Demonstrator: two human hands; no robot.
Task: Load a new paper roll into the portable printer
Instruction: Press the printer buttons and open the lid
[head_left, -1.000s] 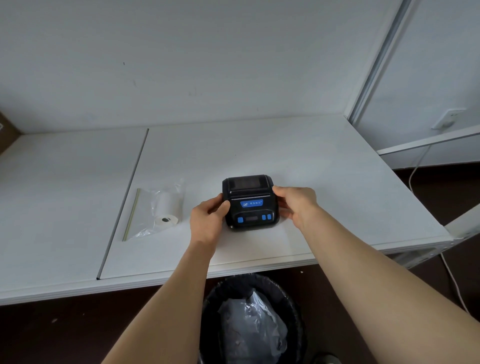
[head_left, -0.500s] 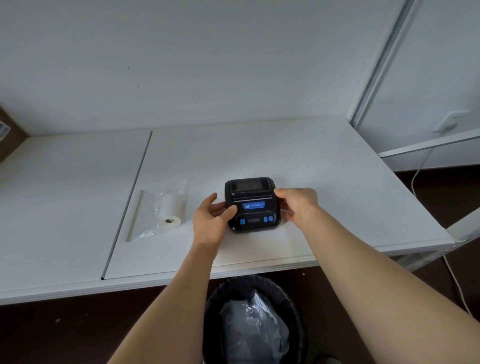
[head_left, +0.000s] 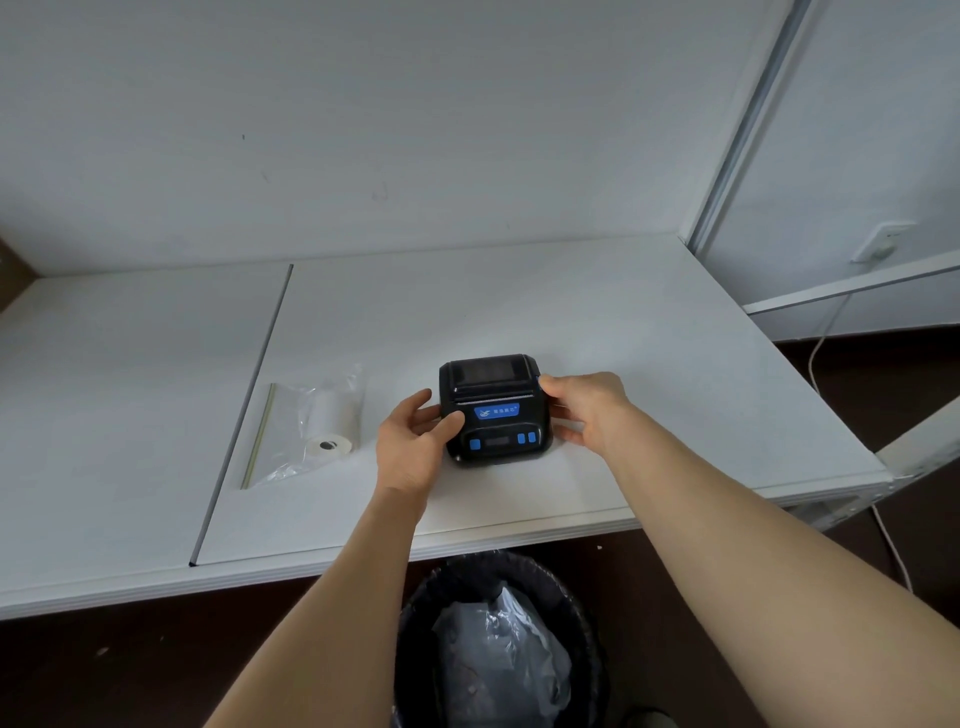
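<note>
A small black portable printer (head_left: 493, 410) with blue buttons and a blue label sits on the white table (head_left: 649, 374), its lid closed. My left hand (head_left: 413, 447) holds its left side, thumb on the top front and fingers along the side. My right hand (head_left: 587, 408) holds its right side, with the thumb tip at the upper right corner by the lid. A white paper roll (head_left: 331, 426) lies inside a clear zip bag (head_left: 291, 431) on the table, left of my left hand.
A black waste bin (head_left: 498, 639) lined with a crumpled plastic bag stands on the floor under the table's front edge. A dark seam (head_left: 244, 410) divides the tabletop left of the bag. A wall socket (head_left: 883, 241) with a white cable hangs at the right.
My right thumb has slid up to the printer's upper right corner. My left fingers have spread a little along the left side. The printer stays in place.
</note>
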